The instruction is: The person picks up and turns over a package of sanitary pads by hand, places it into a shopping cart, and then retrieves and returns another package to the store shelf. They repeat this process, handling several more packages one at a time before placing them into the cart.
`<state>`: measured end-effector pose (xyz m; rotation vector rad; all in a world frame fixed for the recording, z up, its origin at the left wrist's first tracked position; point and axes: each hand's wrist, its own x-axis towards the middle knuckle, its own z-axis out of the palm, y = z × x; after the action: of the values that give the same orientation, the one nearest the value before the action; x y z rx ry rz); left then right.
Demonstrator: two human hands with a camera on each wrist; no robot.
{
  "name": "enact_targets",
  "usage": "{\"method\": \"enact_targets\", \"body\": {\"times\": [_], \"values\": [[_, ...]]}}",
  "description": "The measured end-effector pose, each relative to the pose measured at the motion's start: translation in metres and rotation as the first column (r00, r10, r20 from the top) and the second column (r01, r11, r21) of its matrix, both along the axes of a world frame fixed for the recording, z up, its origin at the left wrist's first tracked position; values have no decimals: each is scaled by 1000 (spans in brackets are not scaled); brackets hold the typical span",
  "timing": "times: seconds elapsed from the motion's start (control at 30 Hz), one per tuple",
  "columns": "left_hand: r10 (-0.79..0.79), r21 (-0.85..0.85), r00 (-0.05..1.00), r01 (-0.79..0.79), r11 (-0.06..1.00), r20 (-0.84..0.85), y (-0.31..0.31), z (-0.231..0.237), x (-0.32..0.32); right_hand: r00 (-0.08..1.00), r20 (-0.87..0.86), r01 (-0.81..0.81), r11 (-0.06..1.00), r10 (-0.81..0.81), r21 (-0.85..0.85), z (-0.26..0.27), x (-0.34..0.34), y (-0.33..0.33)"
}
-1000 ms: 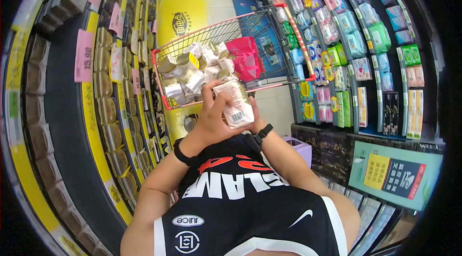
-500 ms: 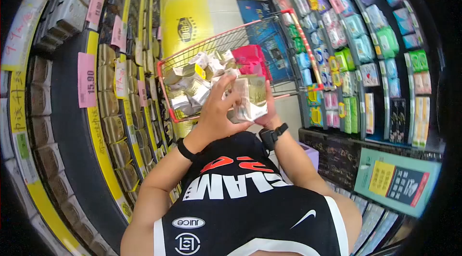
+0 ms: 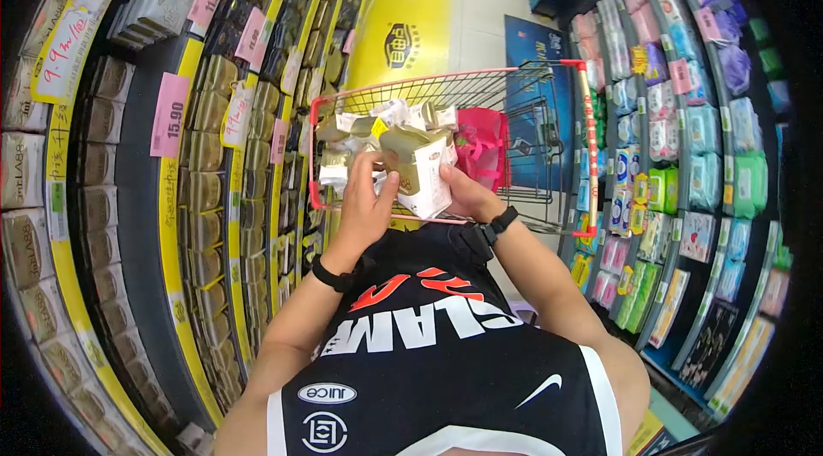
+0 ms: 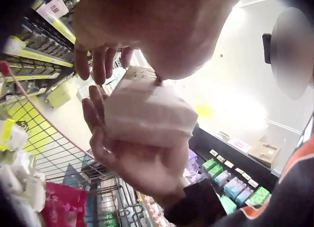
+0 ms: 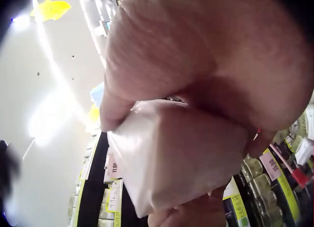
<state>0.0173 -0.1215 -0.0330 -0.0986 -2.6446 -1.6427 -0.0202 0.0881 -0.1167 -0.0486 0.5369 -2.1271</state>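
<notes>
A wrapped pack with gold and white faces [image 3: 423, 178] is held between the hands, in front of the shopping cart's near side. My right hand [image 3: 472, 195] grips its right side; in the right wrist view this hand [image 5: 206, 55] has the thumb along one edge and the fingers mostly hidden. At the pack's left, my left hand [image 3: 367, 209] has loosely bent, spread fingers. The left wrist view has its thumb against the pack [image 4: 149, 114] and the fingers hanging beside it. Similar packs [image 3: 343, 126] are heaped in the cart [image 3: 429, 77].
A pink-red bag [image 3: 482, 147] lies in the cart beside the heaped packs. Shelves of gold packs [image 3: 206, 173] with pink price tags [image 3: 170, 115] stand on the left. Colourful packages [image 3: 703, 130] fill shelves on the right. A yellow floor mat [image 3: 399, 23] lies beyond the cart.
The head view has shifted, with cart and shelves now further right. The pack has turned between the hands and shows more of its gold face. My left hand's hold has loosened.
</notes>
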Motion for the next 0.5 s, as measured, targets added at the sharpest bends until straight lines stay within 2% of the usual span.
{"method": "enact_targets", "body": {"times": [0.03, 0.07, 0.1, 0.2, 0.23, 0.33, 0.4, 0.43, 0.47, 0.5], "values": [[83, 77, 995, -86, 993, 51, 7, -2, 2, 999, -32, 5, 999, -4, 45, -2, -1, 1], [95, 62, 995, -97, 993, 44, 13, -3, 3, 998, -60, 12, 996, -6, 87, -3, 0, 1], [104, 45, 994, -106, 993, 38, 16, -4, 4, 989, -144, 42, 979, -13, 201, -2, 0, 0], [72, -26, 993, -70, 997, 97, 31, -1, 1, 915, -404, 201, 841, 23, 503, 2, -9, 3], [71, -45, 991, -66, 997, 114, 37, -4, 1, 911, -411, 194, 858, 22, 476, -1, -10, 6], [108, -47, 988, -103, 994, 114, 46, -8, -5, 988, -146, 105, 937, -59, 334, -2, -18, 16], [146, -30, 985, -144, 989, 96, 48, -9, -11, 970, -240, 122, 936, -42, 331, 1, -20, 27], [162, -42, 986, -161, 986, 25, 51, -3, -15, 955, -297, 128, 929, -20, 347, -1, -22, 33], [105, -6, 993, -105, 994, 50, 47, -6, -19, 936, -353, 135, 925, -1, 356, -2, -23, 37], [46, 24, 996, -48, 999, 74, 38, -12, -24, 944, -327, 171, 912, -43, 374, 9, -24, 43]]}}
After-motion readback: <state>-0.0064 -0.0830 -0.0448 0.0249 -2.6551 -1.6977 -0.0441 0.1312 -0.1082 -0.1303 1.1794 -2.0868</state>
